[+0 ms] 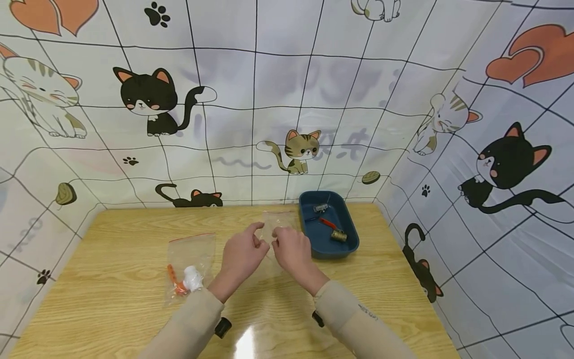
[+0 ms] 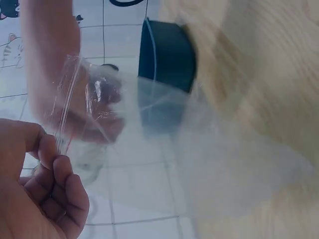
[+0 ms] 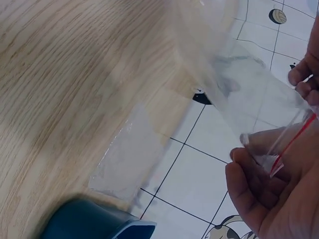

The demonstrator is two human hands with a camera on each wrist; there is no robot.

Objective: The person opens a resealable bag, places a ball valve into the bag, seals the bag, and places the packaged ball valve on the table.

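Head view: left hand [image 1: 242, 252] and right hand [image 1: 293, 249] both pinch the zip edge of a clear bag [image 2: 149, 179], held above the table [image 1: 121, 299], left of the blue bin [image 1: 334, 252]. Looks to me like opening work; next move probably calls for parting the lips evenly. Can't tell whether the seal has given. Brassy piece [image 1: 339, 235] in the bin: too small to identify.

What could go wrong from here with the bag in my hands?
The held bag is limp film, so it could slip from the left hand or right hand. The right hand is near the bin and might bump it. The left sleeve looks close to the filled bag and may drag it.
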